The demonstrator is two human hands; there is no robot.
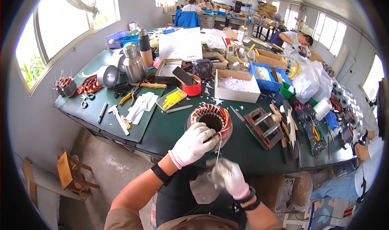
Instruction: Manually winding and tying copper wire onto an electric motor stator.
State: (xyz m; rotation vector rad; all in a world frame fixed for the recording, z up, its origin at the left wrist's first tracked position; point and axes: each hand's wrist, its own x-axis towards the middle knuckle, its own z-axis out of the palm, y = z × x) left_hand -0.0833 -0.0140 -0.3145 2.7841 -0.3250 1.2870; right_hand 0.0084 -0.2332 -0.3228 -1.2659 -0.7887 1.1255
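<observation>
A motor stator (227, 128) with a ring of copper windings stands at the table's front edge, its bore facing up. My left hand (196, 144), in a white glove, grips the near left of the winding ring, fingers bent over it. From the ring's near right side a thin white cord (219, 149) runs taut down to my right hand (230, 176). That hand, also gloved, is closed on the cord in front of the table edge; its fingertips are smeared by motion. Whether it holds a needle too, I cannot make out.
Left lie paper strips (142, 107), pliers (130, 96) and a tray of yellow pieces (173, 98). Behind the stator are a red tape roll (191, 88) and a carton of white scraps (237, 85). A metal fixture (263, 126) sits right. A wooden stool (73, 171) stands left.
</observation>
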